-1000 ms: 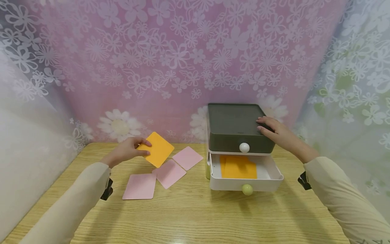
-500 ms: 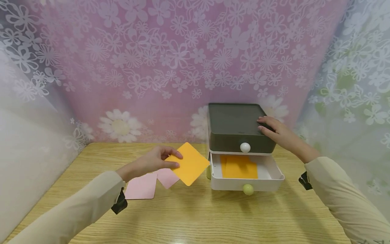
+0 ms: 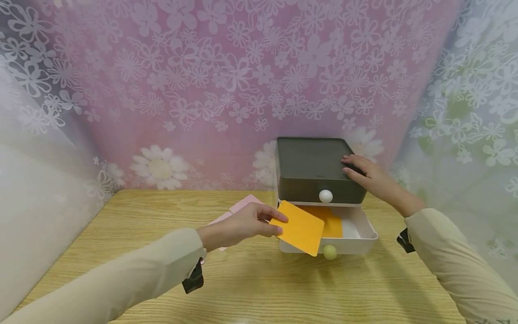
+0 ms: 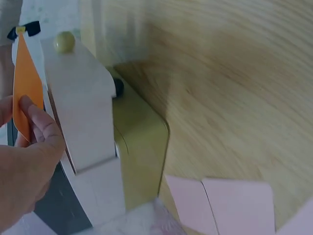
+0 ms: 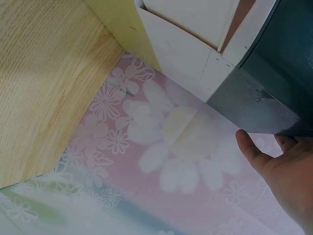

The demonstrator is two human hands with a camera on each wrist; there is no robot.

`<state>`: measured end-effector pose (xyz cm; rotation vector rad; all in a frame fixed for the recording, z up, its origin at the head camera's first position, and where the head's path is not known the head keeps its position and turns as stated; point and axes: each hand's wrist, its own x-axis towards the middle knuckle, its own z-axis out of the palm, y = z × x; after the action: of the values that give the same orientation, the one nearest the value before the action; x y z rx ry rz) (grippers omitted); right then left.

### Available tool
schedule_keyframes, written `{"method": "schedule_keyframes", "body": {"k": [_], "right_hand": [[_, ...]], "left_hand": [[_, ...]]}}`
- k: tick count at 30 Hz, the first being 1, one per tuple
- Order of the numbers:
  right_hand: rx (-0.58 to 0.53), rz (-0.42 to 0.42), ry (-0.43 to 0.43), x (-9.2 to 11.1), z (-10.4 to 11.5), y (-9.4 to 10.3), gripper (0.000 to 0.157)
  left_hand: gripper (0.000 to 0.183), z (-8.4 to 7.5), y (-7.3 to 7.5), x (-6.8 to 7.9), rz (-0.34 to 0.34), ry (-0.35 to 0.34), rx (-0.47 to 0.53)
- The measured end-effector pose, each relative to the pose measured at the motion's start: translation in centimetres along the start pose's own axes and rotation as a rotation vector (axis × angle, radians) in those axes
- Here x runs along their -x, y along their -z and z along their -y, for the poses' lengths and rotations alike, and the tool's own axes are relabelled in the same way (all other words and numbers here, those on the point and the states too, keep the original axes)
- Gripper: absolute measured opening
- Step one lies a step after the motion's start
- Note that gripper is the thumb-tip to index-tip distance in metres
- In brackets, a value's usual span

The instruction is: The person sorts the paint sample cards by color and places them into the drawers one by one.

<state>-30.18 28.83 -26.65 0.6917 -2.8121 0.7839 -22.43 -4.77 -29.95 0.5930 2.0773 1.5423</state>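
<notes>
On the left, pale pink square cards with rounded corners (image 4: 239,200) lay on the light wood-grain table (image 3: 259,292), partly hidden behind the left forearm in the head view. Next came the left hand (image 3: 252,221), fingers and thumb pinching one edge of a bright orange square card (image 3: 301,230). That card hung tilted across the near left corner of the pulled-out white plastic drawer (image 3: 358,245), overlapping it in the head view; whether it touched the rim could not be told. Inside the drawer lay flat orange cards (image 3: 333,225) of like shape.

The step in hand appeared to be bringing the card to the drawer. The next move seemed to call for carrying it a little further right, levelling it past the front wall with its round green knob (image 3: 329,252), and loosening the pinch. The dark grey upper box with a slightly raised rim (image 3: 315,157) and round white knob (image 3: 325,195) overhung the drawer's back, limiting room there. At far right, the right hand (image 3: 370,177) rested on that box's right edge, fingers extended and slightly apart, grasping nothing.
</notes>
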Motion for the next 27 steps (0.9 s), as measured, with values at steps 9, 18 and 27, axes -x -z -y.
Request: {"method": "schedule_keyframes", "body": {"k": [9,18,27], "right_hand": [[0.007,0.0,-0.003,-0.1,0.0,0.0,0.052],[-0.006,-0.003,0.008,-0.1,-0.2,0.0,0.052],[0.001,-0.008,0.009,-0.1,-0.2,0.0,0.052]], "left_hand": [[0.024,-1.5,-3.6,-2.1,-0.029,0.138,0.225],[0.023,-2.3,-5.1,-4.6,-0.157,0.192,0.197],[0.026,-1.6,-5.9,-6.8,-0.222,0.233,0.138]]}}
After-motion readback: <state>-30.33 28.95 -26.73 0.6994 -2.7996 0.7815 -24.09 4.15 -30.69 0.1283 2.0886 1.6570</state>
